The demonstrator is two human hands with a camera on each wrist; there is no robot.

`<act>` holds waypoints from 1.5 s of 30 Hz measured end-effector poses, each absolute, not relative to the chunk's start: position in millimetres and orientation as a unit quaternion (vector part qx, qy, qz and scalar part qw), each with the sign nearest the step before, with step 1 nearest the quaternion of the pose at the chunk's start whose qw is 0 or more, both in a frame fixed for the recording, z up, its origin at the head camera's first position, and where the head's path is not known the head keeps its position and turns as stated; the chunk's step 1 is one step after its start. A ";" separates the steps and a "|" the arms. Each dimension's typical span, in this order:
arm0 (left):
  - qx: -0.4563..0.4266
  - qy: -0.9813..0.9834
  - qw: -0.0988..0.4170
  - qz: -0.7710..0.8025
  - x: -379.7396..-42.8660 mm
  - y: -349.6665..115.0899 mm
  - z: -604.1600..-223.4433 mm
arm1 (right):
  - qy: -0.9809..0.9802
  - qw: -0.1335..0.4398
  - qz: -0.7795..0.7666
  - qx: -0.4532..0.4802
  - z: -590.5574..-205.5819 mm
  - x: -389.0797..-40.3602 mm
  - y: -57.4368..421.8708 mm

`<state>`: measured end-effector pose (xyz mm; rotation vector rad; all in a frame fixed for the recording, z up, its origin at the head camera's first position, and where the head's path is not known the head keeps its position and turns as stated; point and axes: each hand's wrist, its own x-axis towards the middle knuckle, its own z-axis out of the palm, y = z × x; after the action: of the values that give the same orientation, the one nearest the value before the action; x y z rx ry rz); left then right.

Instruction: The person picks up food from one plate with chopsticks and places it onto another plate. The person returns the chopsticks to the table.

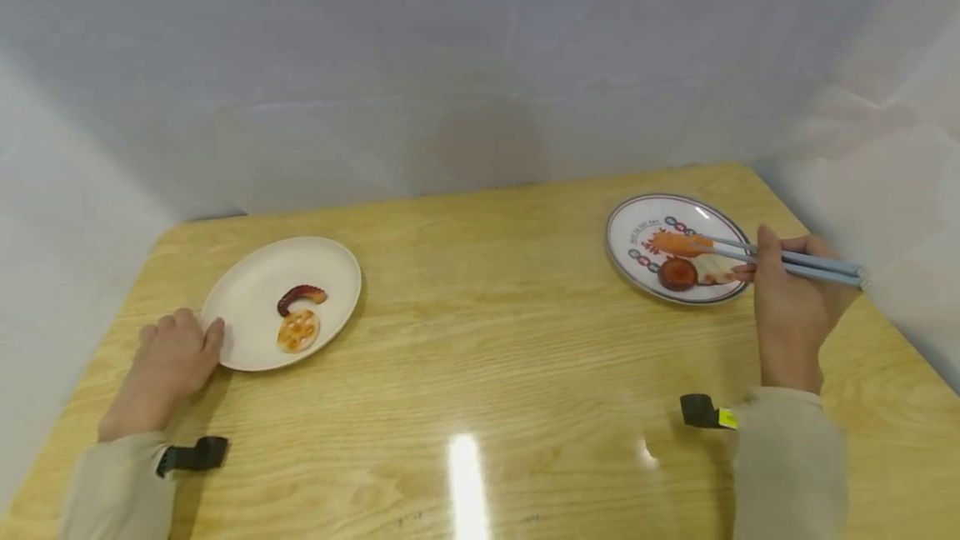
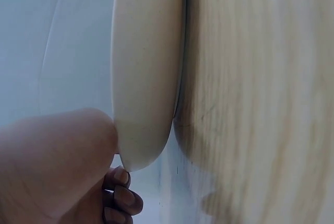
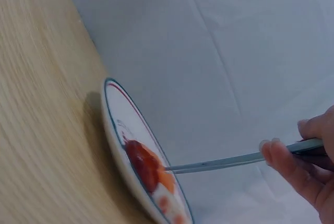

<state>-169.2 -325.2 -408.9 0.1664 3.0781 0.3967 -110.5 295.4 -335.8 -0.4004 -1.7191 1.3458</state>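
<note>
My left hand [image 1: 174, 357] grips the near-left rim of a cream plate [image 1: 247, 290], thumb on the rim and fingertips below it in the left wrist view. On that plate lie a dark red curved piece like an octopus tentacle [image 1: 302, 297] and a lotus root slice [image 1: 298, 331]. In my right hand [image 1: 798, 302] is a pair of pale blue chopsticks [image 1: 821, 267]. Their tips are at an orange shrimp-like piece [image 1: 678, 243] on a white patterned plate [image 1: 630, 223]. Beside it lie a round red-brown piece [image 1: 677, 274] and a whitish piece with reddish spots [image 1: 712, 268].
Both plates stand on a wooden table [image 1: 480, 340], well apart, left and right. Pale sheeting [image 1: 480, 65] hangs behind the table and along its sides. Each wrist wears a dark camera mount, and a bright light reflection shows near the table's front.
</note>
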 end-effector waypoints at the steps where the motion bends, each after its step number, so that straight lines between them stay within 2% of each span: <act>1: 0.054 0.990 0.017 0.128 -170.1 -325.0 -408.6 | -0.698 0.436 0.543 -0.169 -332.6 -107.5 297.3; 7: 0.058 0.990 0.038 0.124 -174.2 -323.5 -406.7 | -0.776 0.361 0.471 -0.215 -311.5 -90.7 305.4; 16: 0.060 0.990 0.035 0.120 -176.2 -323.9 -405.2 | -0.814 0.367 0.400 -0.207 -308.0 -82.8 304.0; 24: 0.051 0.990 0.046 0.123 -171.1 -323.7 -404.9 | -0.876 0.278 0.343 -0.194 -315.7 -82.0 304.8; 27: 0.047 0.990 0.052 0.125 -170.6 -324.0 -404.9 | -0.890 0.285 0.316 -0.163 -320.6 -81.2 306.3; 34: 0.051 0.989 0.048 0.129 -170.3 -323.9 -406.4 | -0.881 0.350 0.306 -0.085 -340.9 -79.5 312.5; 39: 0.050 0.989 0.030 0.137 -169.2 -322.8 -405.7 | -0.865 0.378 0.313 -0.104 -346.9 -83.4 320.4; 45: 0.044 0.989 0.039 0.138 -168.4 -323.7 -404.6 | -0.814 0.360 0.425 -0.162 -340.5 -97.2 331.2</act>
<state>-168.4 -323.7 -404.6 0.1352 3.0311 0.4217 -97.2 331.2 -340.5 -0.4185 -2.0984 1.0961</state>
